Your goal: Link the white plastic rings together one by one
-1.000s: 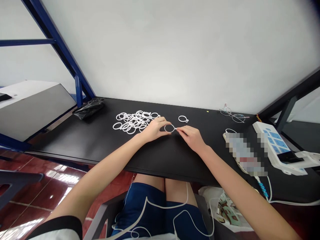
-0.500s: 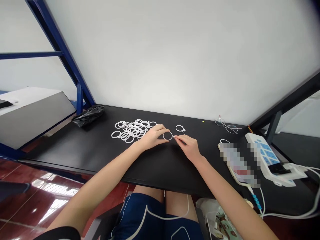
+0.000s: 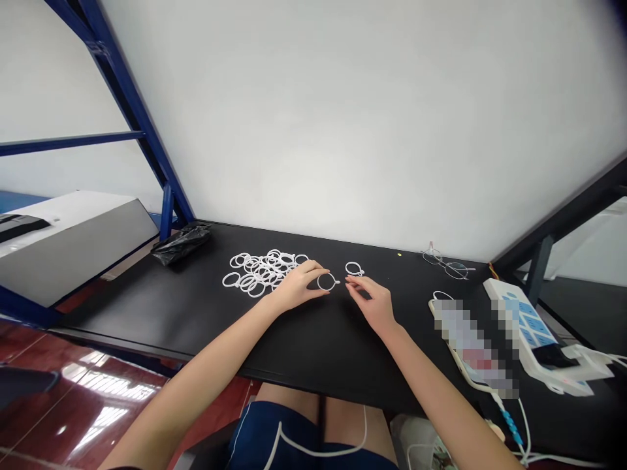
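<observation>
Between the thumb and forefinger of my left hand (image 3: 296,288) is a thin white plastic ring (image 3: 336,282), held by its left side, with a small nub pointing right. My right hand (image 3: 375,303) is just right of that nub, apart from it, its thumb and fingertips slightly separated and nothing visible between them. Behind my right fingertips a single white ring with a nub (image 3: 361,272) lies on the black table (image 3: 313,346). A loose pile of similar white rings (image 3: 262,269) lies left of my left hand, partly hidden by it.
A crumpled black plastic bag (image 3: 181,243) lies at the back left. Eyeglasses (image 3: 455,269) rest near the wall at right. A phone on a cable (image 3: 465,346) and a white power strip (image 3: 531,333) with plugged-in cords take up the right side.
My right fingers have let go of the ring's nub and drawn back a little to the right. The left hand keeps the ring. The camera view has tilted slightly upward.
</observation>
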`<state>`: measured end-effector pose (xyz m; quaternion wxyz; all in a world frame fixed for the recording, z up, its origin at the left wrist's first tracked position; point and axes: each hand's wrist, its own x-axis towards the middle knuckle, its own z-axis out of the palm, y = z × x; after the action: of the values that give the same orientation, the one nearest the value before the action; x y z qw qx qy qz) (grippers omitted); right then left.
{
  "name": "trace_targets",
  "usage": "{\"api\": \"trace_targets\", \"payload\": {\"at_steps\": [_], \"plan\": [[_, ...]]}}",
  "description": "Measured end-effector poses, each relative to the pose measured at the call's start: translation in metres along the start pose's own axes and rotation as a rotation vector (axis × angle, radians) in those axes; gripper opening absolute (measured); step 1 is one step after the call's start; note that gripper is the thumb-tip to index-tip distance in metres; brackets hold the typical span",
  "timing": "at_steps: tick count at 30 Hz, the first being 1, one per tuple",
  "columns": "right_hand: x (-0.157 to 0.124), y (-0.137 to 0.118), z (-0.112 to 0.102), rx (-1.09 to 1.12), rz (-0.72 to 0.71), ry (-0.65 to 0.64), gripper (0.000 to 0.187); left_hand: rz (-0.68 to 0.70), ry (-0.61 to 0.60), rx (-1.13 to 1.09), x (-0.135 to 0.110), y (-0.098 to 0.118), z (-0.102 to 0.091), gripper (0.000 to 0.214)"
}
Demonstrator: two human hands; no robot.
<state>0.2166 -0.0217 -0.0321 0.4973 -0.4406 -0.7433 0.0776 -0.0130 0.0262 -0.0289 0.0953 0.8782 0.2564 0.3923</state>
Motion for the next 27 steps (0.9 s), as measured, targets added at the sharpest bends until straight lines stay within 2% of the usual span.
{"api": "trace_targets", "payload": {"at_steps": [10, 16, 20, 27], "plan": [[0.004, 0.01, -0.006, -0.007, 0.215, 0.098, 0.021, -0.059, -0.01, 0.027, 0.0, 0.001, -0.005, 0.039], [0.004, 0.021, -0.01, -0.03, 0.257, 0.143, 0.025, -0.067, 0.008, 0.054, -0.002, -0.004, -0.003, 0.039], [0.001, 0.039, -0.012, -0.168, 0.287, 0.085, 0.031, -0.08, -0.002, 0.083, 0.0, -0.002, -0.003, 0.038], [-0.002, 0.056, -0.007, -0.368, 0.303, -0.139, 0.055, -0.079, -0.035, 0.102, 0.001, -0.001, -0.004, 0.036]]}}
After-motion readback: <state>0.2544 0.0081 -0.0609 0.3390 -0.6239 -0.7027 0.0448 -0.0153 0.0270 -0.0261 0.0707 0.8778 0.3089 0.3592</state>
